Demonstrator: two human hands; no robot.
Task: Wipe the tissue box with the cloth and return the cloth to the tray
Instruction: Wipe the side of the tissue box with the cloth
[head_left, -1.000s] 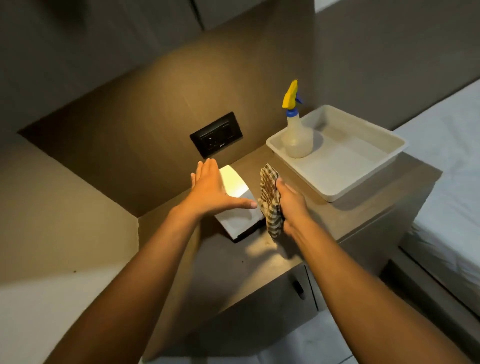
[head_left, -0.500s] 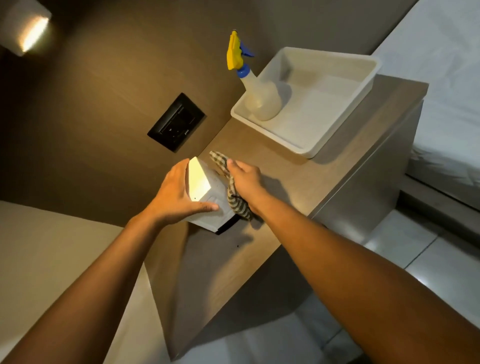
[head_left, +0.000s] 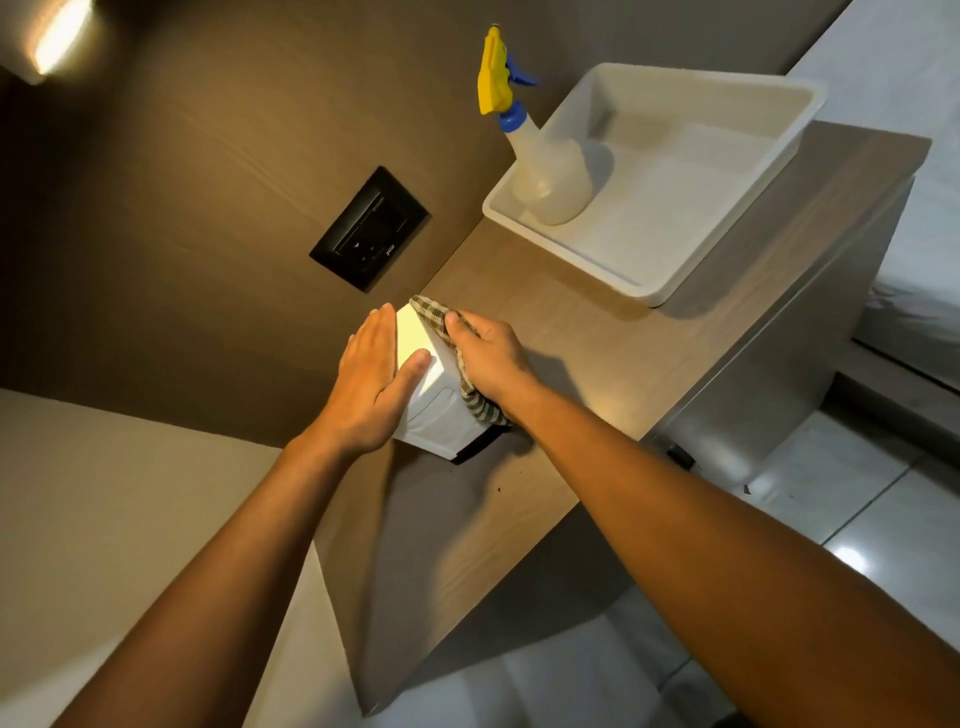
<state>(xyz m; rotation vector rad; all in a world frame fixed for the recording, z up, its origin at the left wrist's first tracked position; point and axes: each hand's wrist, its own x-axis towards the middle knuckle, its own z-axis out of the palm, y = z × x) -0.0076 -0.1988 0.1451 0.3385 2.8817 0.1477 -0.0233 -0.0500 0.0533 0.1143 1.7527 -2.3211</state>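
Right now the right hand (head_left: 485, 358) has its fingers closed over a checked cloth (head_left: 457, 353), pressing it flat against the right-hand side of the white tissue box (head_left: 434, 410); the cloth runs from the box's far top corner down to its near lower edge, where a fold hangs by the wrist. Opposite it, the left hand (head_left: 371, 387) lies open and flat against the box's left side, thumb laid over the top edge, bracing and not gripping. The box stands on the wooden bedside cabinet top (head_left: 561, 332), close to the wall, at about 9 o'clock from the cabinet's middle. At 1 o'clock from the box, well apart from it, sits the white plastic tray (head_left: 654, 299), with a spray bottle (head_left: 545, 171) with a yellow and blue trigger standing in its far left corner and the rest of its floor bare. A black wall socket plate (head_left: 370, 228) is set in the wall at 11 o'clock from the box. By my reading the wiping is under way: one side is being rubbed, and whether the top, front or left face are done cannot be told. Left to do: finish the faces, let go of the box, carry the cloth toward 1 o'clock and lay it in the tray beside the bottle.
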